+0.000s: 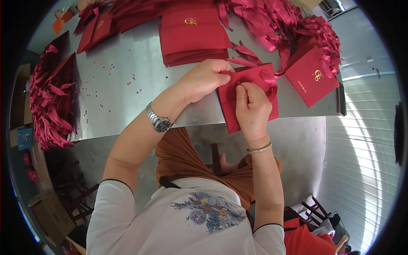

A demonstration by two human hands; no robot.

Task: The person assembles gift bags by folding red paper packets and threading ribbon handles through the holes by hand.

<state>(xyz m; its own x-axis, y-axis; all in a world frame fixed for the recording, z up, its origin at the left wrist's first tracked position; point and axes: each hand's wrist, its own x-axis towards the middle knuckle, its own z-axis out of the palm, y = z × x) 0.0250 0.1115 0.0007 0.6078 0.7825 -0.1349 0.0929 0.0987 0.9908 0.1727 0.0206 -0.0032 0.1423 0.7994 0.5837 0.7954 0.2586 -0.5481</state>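
Note:
A red paper gift bag (231, 108) is held at the table's front edge, its lower part past the edge. My left hand (208, 80) is closed on the bag's upper left rim, thumb in front. My right hand (254, 108) is in a pinch against the bag's front, just below the rim; what lies between thumb and finger is too small to make out. A red ribbon (268, 78) loops from the bag's upper right and passes behind my right hand. To the right lies another red gift bag (312, 78) with a gold print.
A stack of flat red bags (191, 36) lies ahead on the metal table (144, 55). Heaped ribbons (272, 21) cover the far right. Bags with ribbons (51, 97) fill the left end. Small red dots (134, 77) are scattered between. A dark chair (76, 199) stands lower left.

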